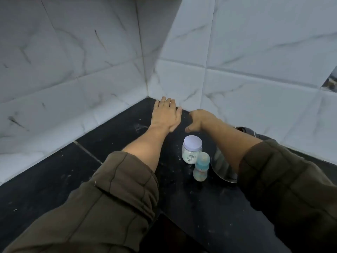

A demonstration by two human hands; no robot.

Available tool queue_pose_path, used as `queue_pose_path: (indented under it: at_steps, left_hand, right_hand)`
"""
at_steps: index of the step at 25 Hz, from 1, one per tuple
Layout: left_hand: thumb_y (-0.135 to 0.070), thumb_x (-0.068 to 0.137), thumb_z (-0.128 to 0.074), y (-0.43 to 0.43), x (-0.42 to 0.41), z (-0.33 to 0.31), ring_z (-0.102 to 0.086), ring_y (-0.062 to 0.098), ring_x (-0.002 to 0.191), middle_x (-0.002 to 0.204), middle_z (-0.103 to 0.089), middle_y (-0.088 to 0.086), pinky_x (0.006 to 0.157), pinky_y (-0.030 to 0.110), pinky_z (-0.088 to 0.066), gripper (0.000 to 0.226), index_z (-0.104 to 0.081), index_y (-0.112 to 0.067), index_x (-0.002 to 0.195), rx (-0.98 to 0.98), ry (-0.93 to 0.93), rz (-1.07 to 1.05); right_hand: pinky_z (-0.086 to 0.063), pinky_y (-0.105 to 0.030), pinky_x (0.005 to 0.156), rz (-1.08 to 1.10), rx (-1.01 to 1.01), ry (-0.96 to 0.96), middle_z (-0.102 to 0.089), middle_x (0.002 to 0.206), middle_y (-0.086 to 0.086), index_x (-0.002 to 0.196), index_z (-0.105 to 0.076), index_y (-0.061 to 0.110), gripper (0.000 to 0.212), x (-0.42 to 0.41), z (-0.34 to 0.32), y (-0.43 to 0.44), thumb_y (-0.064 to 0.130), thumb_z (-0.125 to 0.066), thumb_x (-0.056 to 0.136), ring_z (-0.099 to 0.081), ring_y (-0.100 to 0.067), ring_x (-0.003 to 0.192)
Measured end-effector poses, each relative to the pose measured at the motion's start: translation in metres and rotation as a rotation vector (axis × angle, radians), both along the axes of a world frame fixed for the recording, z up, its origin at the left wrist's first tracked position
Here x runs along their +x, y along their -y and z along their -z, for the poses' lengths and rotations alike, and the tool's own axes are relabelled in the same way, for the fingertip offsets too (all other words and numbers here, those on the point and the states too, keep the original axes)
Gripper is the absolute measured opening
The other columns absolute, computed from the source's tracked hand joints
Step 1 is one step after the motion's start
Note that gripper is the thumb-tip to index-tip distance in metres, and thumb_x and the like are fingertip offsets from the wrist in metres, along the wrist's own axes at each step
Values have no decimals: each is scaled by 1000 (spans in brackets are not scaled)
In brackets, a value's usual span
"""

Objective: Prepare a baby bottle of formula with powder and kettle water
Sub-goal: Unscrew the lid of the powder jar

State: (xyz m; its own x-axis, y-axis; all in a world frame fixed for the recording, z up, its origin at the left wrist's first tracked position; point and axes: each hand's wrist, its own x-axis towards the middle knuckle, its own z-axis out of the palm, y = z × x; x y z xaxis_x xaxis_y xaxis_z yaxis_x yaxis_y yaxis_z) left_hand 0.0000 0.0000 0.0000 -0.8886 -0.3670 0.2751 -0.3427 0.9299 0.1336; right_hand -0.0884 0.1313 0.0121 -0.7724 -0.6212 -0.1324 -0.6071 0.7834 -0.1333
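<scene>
A small clear jar with a pale lilac lid holds white powder and stands on the black counter. Just in front of it to the right stands a capped baby bottle with a blue collar. A steel kettle sits to the right, mostly hidden under my right forearm. My left hand lies flat with straight fingers on the counter near the wall corner, beyond the jar. My right hand hovers palm down beside it, fingers relaxed, holding nothing.
White marble-look tiled walls meet in a corner right behind the hands. White powder specks are scattered on the counter around the jar. The counter's front edge runs along the lower part of the view.
</scene>
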Motion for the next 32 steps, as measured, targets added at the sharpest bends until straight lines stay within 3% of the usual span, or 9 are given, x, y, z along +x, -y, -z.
queue_pose_path:
  at_steps: [4, 9, 13, 17, 21, 24, 27, 29, 32]
  left_hand:
    - [-42, 111, -23, 2, 3, 13, -17, 29, 159, 167, -33, 13, 130, 48, -10, 63, -32, -4, 160, 5, 49, -5]
    - [-42, 111, -25, 5, 7, 31, -17, 30, 159, 167, -34, 13, 129, 48, -11, 62, -33, -4, 160, 32, 91, -7]
    - [-41, 111, -25, 10, 15, 37, -18, 30, 159, 167, -34, 13, 129, 48, -13, 62, -32, -5, 161, 45, 103, -20]
    - [-29, 106, -37, 21, 39, 35, -16, 30, 160, 168, -32, 14, 130, 46, -13, 62, -28, -4, 162, 109, 113, -31]
    - [-23, 97, -57, 33, 80, 31, -14, 27, 160, 170, -28, 13, 127, 44, -22, 76, -25, -9, 165, 279, 203, -38]
    - [-32, 87, -73, 47, 112, 44, -14, 28, 160, 171, -25, 14, 126, 47, -26, 95, -23, -13, 166, 394, 282, -78]
    - [-41, 75, -85, 53, 143, 61, -32, 31, 154, 164, -39, 12, 122, 45, -35, 107, -31, -16, 163, 477, 316, -132]
    - [-45, 68, -92, 48, 160, 73, -56, 28, 133, 144, -60, 5, 111, 43, -47, 99, -47, -20, 152, 556, 276, -150]
    - [-49, 63, -96, 40, 179, 92, -66, 21, 111, 121, -70, -4, 100, 42, -54, 84, -59, -24, 134, 677, 212, -174]
  right_hand:
    - [-51, -48, 104, -15, 217, 127, -57, 145, -9, 150, -48, 21, 92, 8, 20, 2, 53, -85, 73, -57, -34, 128]
    - [-51, -48, 106, -35, 287, 178, -55, 149, -9, 154, -47, 23, 90, 8, 43, 5, 39, -90, 76, -57, -35, 129]
    - [-55, -48, 102, -56, 281, 178, -59, 142, -9, 150, -52, 22, 86, 11, 44, 11, 34, -91, 74, -61, -35, 122]
    - [-61, -46, 90, -106, 204, 166, -64, 128, -9, 142, -59, 21, 80, 25, 31, 23, 36, -91, 70, -67, -33, 101]
    - [-63, -45, 86, -190, 150, 140, -65, 112, -6, 133, -66, 21, 73, 54, 17, 43, 41, -92, 67, -67, -29, 87]
    - [-64, -46, 84, -251, 115, 155, -69, 108, -6, 123, -70, 19, 70, 82, 10, 61, 46, -93, 62, -70, -28, 89]
    - [-65, -45, 81, -305, 107, 171, -71, 99, -4, 111, -74, 19, 65, 111, 11, 75, 50, -94, 57, -72, -26, 82]
    - [-65, -44, 80, -324, 111, 171, -70, 91, -2, 105, -74, 20, 62, 126, 16, 80, 51, -95, 55, -71, -23, 76]
    - [-65, -43, 80, -363, 145, 176, -68, 89, 0, 104, -74, 20, 64, 146, 25, 84, 54, -95, 54, -71, -23, 76]
